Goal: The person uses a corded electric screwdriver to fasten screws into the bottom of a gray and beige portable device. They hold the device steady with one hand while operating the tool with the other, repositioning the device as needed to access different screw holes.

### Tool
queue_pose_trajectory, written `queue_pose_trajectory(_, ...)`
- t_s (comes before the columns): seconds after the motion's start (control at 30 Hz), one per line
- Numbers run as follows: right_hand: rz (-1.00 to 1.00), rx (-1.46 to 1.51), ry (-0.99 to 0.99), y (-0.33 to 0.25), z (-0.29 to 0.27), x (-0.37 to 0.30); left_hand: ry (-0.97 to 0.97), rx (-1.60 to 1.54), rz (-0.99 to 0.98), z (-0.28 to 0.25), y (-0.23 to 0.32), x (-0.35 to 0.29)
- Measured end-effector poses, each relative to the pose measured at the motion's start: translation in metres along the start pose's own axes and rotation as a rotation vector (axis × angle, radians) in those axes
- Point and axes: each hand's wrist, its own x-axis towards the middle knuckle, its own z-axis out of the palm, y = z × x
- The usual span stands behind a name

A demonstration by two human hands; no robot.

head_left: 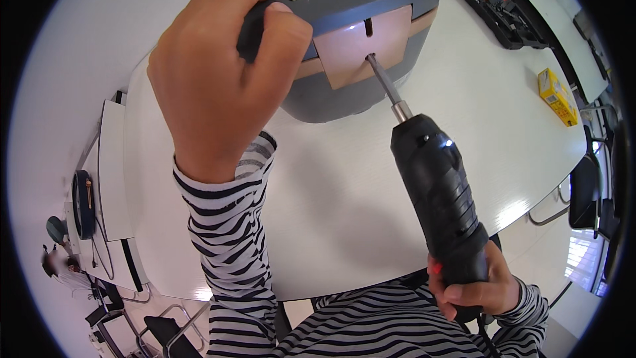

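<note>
A grey plastic appliance (324, 101) with rounded corners and vent slots stands at the top of the view; its exact kind I cannot tell. On its near side is a light beige panel (348, 46) with a dark slot and a small hole below it. My left hand (215, 69) is closed around the appliance's left top edge, fingers curled and thumb along the side. Low on the right, my right hand (487, 288) grips the handle end of a black electric screwdriver (437, 185). Its long metal bit reaches up-left, with the tip at the hole.
An open black tool case (493, 13) with red-handled tools lies at the far right of the white table (318, 212). A yellow box (558, 97) sits near the right edge. Chairs stand beyond the table, and a dark blue case (83, 204) is on a surface at left.
</note>
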Motion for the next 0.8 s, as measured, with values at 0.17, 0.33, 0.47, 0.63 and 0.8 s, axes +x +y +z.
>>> queue_pose_trajectory(0.17, 0.042, 0.022, 0.011, -0.005, 0.0, -0.003, 0.006, -0.03, -0.059, -0.002, 0.003, 0.001)
queue_pose_trajectory(0.33, 0.05, -0.041, 0.007, -0.008, -0.003, -0.006, 0.032, 0.001, -0.002, 0.0, -0.002, -0.004)
queue_pose_trajectory(0.47, 0.037, -0.044, -0.01, -0.008, 0.0, -0.005, 0.215, 0.024, 0.053, 0.003, -0.003, 0.004)
queue_pose_trajectory(0.63, 0.105, -0.099, 0.114, -0.015, 0.01, -0.001, 0.212, 0.183, 0.071, 0.002, -0.001, 0.008)
queue_pose_trajectory(0.8, 0.078, -0.053, 0.138, -0.012, 0.011, -0.002, 0.264, 0.186, 0.104, 0.003, -0.006, 0.004)
